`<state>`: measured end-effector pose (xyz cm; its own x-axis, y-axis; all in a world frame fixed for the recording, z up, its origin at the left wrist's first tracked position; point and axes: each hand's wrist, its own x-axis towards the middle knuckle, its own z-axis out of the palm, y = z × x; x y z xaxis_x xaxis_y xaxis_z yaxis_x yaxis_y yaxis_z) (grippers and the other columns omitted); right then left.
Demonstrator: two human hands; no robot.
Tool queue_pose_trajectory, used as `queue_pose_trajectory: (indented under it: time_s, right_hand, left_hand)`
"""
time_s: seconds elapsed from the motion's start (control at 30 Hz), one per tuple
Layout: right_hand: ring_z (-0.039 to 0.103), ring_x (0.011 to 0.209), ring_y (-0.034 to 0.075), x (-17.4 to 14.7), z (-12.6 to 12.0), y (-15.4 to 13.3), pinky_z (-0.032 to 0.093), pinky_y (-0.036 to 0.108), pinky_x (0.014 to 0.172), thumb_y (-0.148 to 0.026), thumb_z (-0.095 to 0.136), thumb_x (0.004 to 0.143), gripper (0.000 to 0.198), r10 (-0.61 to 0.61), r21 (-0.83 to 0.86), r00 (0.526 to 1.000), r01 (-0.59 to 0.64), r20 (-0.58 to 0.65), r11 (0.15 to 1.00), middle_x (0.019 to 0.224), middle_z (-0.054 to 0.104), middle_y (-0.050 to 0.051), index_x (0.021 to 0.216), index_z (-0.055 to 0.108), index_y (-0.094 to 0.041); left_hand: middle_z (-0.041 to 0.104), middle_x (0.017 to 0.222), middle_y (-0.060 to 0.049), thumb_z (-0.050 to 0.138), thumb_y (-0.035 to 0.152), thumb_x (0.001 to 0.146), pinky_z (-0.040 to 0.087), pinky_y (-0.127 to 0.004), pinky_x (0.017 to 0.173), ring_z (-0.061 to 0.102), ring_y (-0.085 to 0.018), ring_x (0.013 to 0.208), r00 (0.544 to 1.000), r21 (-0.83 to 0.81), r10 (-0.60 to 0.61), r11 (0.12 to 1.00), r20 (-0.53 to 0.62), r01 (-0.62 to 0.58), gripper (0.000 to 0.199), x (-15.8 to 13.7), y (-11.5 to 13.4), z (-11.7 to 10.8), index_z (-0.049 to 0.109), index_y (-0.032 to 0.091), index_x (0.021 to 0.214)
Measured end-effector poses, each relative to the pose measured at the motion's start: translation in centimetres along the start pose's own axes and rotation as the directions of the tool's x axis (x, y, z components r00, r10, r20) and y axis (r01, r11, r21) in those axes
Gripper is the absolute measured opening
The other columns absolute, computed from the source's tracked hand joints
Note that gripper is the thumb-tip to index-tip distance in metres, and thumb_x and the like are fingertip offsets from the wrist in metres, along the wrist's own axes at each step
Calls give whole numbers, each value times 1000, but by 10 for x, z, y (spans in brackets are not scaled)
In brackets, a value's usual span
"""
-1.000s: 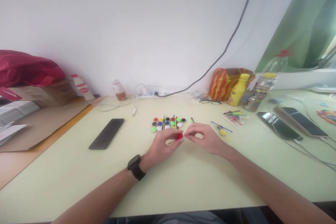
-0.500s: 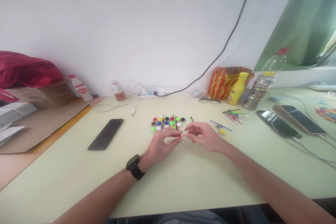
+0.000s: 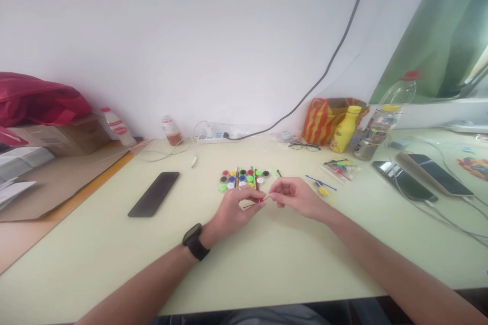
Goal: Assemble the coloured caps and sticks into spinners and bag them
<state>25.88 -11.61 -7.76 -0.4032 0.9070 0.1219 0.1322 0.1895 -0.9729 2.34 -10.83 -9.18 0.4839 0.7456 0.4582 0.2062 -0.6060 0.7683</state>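
Observation:
My left hand (image 3: 238,208), with a black watch (image 3: 195,241) at its wrist, pinches a small red piece (image 3: 261,199) between thumb and fingers. A thin dark-red stick (image 3: 249,206) runs through this grip toward the right. Its right end is pinched by the thumb and fingertips of my right hand (image 3: 293,197). Just beyond both hands lie several small round discs (image 3: 232,179) in red, green, blue, black, white and yellow, with coloured plastic sticks (image 3: 237,176) across them. To the right of my right hand are a blue stick (image 3: 321,183) and a yellow piece (image 3: 323,190).
A black phone (image 3: 153,194) lies left on the table; two more phones (image 3: 404,181) with cables lie right. Along the wall stand a reddish drink bottle (image 3: 171,132), a power strip (image 3: 211,137), glasses (image 3: 304,146), a striped bag (image 3: 318,122) and a yellow bottle (image 3: 345,131).
Both hands stay almost where they were, still pinching. The stick's right end now looks slightly curved between them, where it looked straighter before.

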Motion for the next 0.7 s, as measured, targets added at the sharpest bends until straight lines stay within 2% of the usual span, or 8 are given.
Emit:
queue_pose_trajectory:
  time_s: [0.13,0.3,0.4,0.47,0.53,0.6,0.67,0.7]
  right_hand:
    - [64,70,15,2,-3,1,54,32,70,-41,74,92,23,-25,11,999,25,-21,1000,84,69,3,94,70,-18]
    - [61,69,15,4,-5,5,53,32,69,-40,70,95,28,-70,34,989,75,-133,997,83,64,0,117,66,-23]
    - [57,70,15,2,-6,6,51,31,66,-42,66,98,23,-147,-57,976,139,-162,989,81,61,0,111,68,-23]
    - [57,73,17,0,-5,5,50,32,67,-42,61,101,25,-205,-128,969,188,-139,974,83,61,1,117,68,-24]
    - [56,73,16,-3,-2,5,50,32,69,-41,57,103,37,-249,-170,962,228,-114,959,88,61,1,137,58,-28]
    - [55,72,16,-6,3,6,50,32,70,-41,57,103,59,-269,-182,958,249,-94,951,94,60,1,157,35,-33]
    - [54,71,15,-8,6,6,49,32,70,-43,57,103,75,-273,-171,958,256,-86,951,101,58,1,163,12,-37]
    - [54,72,15,-8,7,6,49,32,71,-44,57,103,76,-272,-157,958,256,-92,954,104,58,1,163,11,-37]
  left_hand:
    - [77,115,-12,73,28,95,61,-37,95,71,-26,113,997,-158,-56,985,61,65,17,0,4,2,80,19,108]
    - [77,109,-10,77,28,92,62,-37,94,74,-22,99,989,-317,-139,937,51,148,24,3,-1,3,78,20,114]
    - [78,103,-8,85,28,85,63,-36,93,75,-21,96,974,-425,-225,880,18,211,25,4,-6,3,77,18,106]
    - [79,102,-8,86,29,84,63,-35,92,76,-22,97,961,-460,-274,851,24,254,23,5,-6,2,77,17,101]
    - [79,102,-7,87,30,83,63,-35,92,77,-22,97,951,-471,-309,834,28,285,27,5,-5,1,77,17,104]
    - [80,101,-7,88,30,82,64,-35,91,77,-22,96,944,-473,-329,828,26,301,30,5,-3,0,77,16,106]
    - [80,101,-8,89,30,81,64,-36,91,78,-23,95,942,-476,-336,825,23,306,30,6,-2,-1,77,15,104]
    - [80,100,-8,89,31,81,64,-37,91,78,-23,95,942,-479,-335,823,23,305,29,6,-1,-2,77,15,102]
